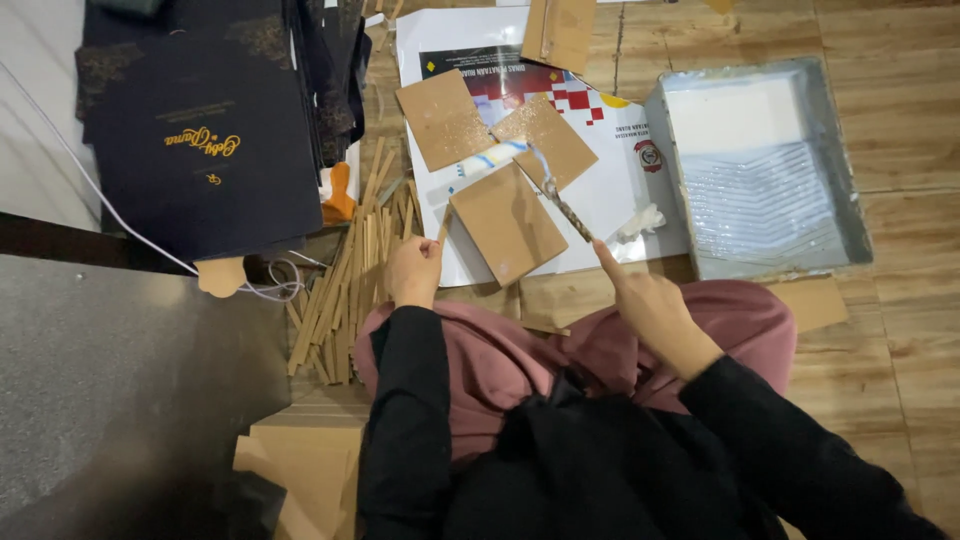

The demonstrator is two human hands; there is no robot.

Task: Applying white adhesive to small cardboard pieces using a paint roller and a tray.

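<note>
Brown cardboard squares lie on a white printed poster [610,190] spread over the wood-look floor, and the nearest cardboard square [508,222] sits just ahead of the person's knees, between the two hands. The right hand [650,305] grips the handle of a small paint roller [520,152], index finger stretched along the handle, the other fingers curled round it; the roller's pale sleeve rests up on the squares beyond the nearest one. The left hand [415,270] is closed into a loose fist at the near left corner of that square, apparently pinching one thin wooden strip [443,225] that rises from the fist, though the grip itself is hidden from this angle. As a judgement: the roller looks wet with glue, so it could smear onto the poster or the pink skirt [600,350] if it swings low, and a light square could lift and stick to the sleeve as it rolls, since nothing pins it down. The strip could also slip, being held by so little. A grey paint tray [850,190] with white glue stands to the right on the poster's edge. A heap of wooden sticks [350,280] lies left of the fist, and dark booklet covers [210,150] are stacked beyond them.
</note>
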